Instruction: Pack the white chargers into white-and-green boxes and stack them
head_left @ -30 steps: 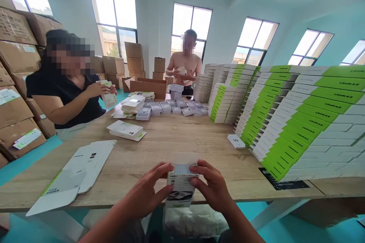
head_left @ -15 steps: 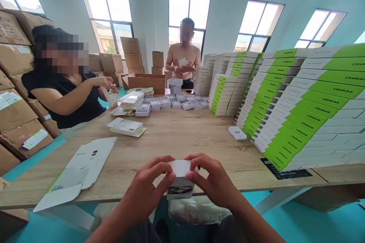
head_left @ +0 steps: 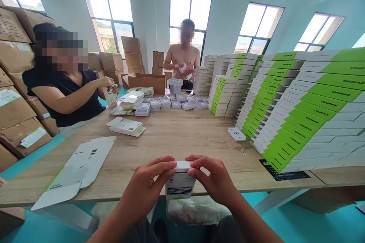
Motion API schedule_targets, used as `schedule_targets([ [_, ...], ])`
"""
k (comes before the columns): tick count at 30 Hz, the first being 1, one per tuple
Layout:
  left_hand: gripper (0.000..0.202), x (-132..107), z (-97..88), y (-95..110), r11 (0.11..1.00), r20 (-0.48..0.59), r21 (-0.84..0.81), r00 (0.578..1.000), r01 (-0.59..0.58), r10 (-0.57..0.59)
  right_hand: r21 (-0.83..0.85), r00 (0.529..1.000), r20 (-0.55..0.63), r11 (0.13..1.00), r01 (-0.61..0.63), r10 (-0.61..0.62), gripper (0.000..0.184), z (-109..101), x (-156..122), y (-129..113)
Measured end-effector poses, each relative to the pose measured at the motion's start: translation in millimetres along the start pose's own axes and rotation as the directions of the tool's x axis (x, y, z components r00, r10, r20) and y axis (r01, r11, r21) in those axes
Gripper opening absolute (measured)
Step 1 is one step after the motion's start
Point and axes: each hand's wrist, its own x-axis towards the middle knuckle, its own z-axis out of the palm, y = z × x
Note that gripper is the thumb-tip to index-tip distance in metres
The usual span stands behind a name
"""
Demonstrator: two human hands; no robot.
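Both my hands hold one small white carton [head_left: 180, 184] upright at the near edge of the wooden table [head_left: 182, 140]. My left hand [head_left: 148, 186] grips its left side, with fingertips pressed on the top flap. My right hand [head_left: 212, 180] grips the right side the same way. The top flap lies nearly flat on the carton. A printed picture shows on the carton's front face.
Flat unfolded cartons [head_left: 76, 169] lie at the left. Slanted rows of white and green boxes [head_left: 296, 114] fill the right. A small white card [head_left: 236, 134] lies beside them. Two other people fold boxes at the left [head_left: 65, 91] and at the far end [head_left: 182, 60]. Brown shipping cartons [head_left: 14, 95] line the left wall.
The carton's top flap stood up a second ago; it has been folded down and my fingertips now press it flat. The carton sits a little lower.
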Motion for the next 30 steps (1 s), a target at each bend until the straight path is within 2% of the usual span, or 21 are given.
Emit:
schedule_targets([
  [2, 0.022, -1.7, -0.9, -2.8, 0.999, -0.005, 0.010, 0.999, -0.044, 0.044, -0.045, 0.989, 0.019, 0.988, 0.145, -0.144, 0.011, -3.5, -2.0, 5.7],
  [5, 0.023, -4.2, -0.1, -8.6, 0.994, -0.015, 0.039, 0.995, -0.102, 0.103, -0.129, 0.946, 0.083, 0.938, 0.322, -0.313, 0.021, -8.9, -1.7, 10.8],
  [9, 0.026, -6.7, 1.6, -15.5, 0.981, -0.034, 0.061, 0.982, -0.183, 0.185, -0.216, 0.913, 0.096, 0.887, 0.409, -0.397, 0.025, -9.7, -0.3, 12.5],
  [11, 0.027, -7.6, 2.4, -17.8, 0.975, -0.044, 0.065, 0.976, -0.211, 0.214, -0.229, 0.918, 0.069, 0.889, 0.396, -0.391, 0.026, -5.8, -2.4, 13.1],
  [15, 0.031, -8.8, 4.7, -20.3, 0.970, -0.056, 0.066, 0.970, -0.234, 0.238, -0.176, 0.959, -0.062, 0.949, 0.261, -0.275, 0.030, 3.9, -9.6, 14.5],
  [17, 0.033, -9.1, 5.8, -20.6, 0.969, -0.059, 0.059, 0.968, -0.242, 0.245, -0.163, 0.960, -0.081, 0.954, 0.252, -0.267, 0.029, 5.1, -11.6, 15.1],
  [21, 0.035, -10.1, 6.9, -19.5, 0.964, -0.075, 0.054, 0.961, -0.262, 0.265, -0.147, 0.955, -0.016, 0.945, 0.291, -0.296, 0.026, -3.1, -9.4, 11.9],
  [26, 0.029, -11.3, 7.3, -15.8, 0.980, -0.055, 0.062, 0.980, -0.189, 0.192, -0.081, 0.996, 0.062, 0.994, 0.072, -0.067, 0.010, -15.5, -1.7, -1.8],
  [30, 0.022, -10.1, 9.7, -10.7, 0.992, -0.092, 0.077, 0.990, -0.097, 0.104, -0.116, 0.991, 0.121, 0.991, 0.073, -0.059, 0.006, -19.1, 2.6, -7.0],
])
